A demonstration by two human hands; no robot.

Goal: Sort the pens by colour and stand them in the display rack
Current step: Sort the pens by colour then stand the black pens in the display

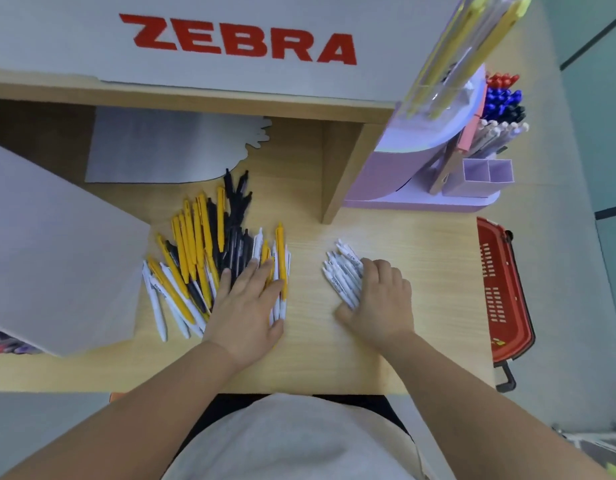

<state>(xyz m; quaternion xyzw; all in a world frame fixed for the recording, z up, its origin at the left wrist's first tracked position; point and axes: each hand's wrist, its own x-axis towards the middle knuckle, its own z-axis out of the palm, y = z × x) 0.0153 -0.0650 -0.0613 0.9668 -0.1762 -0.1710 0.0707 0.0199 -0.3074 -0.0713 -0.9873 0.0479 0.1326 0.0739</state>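
Mixed pile (209, 258) of yellow, black and white pens lies left of centre on the desk (310, 348), fanned, long axes running near to far. The left hand (245, 303) lies flat on its right edge, fingers straight and close together, pressing, gripping nothing. Further right, apart from the pile, the white pens (341, 275) lie side by side slanting far-left, right hand (379, 299) curled over their near ends, thumb splayed; display rack (486, 174) stands far right, so the right hand is nearer, and the bundle likely needs upending.

top (299, 441): pale grey-white, loose | black garment (223, 407) at waist | forearms (154, 403): bare
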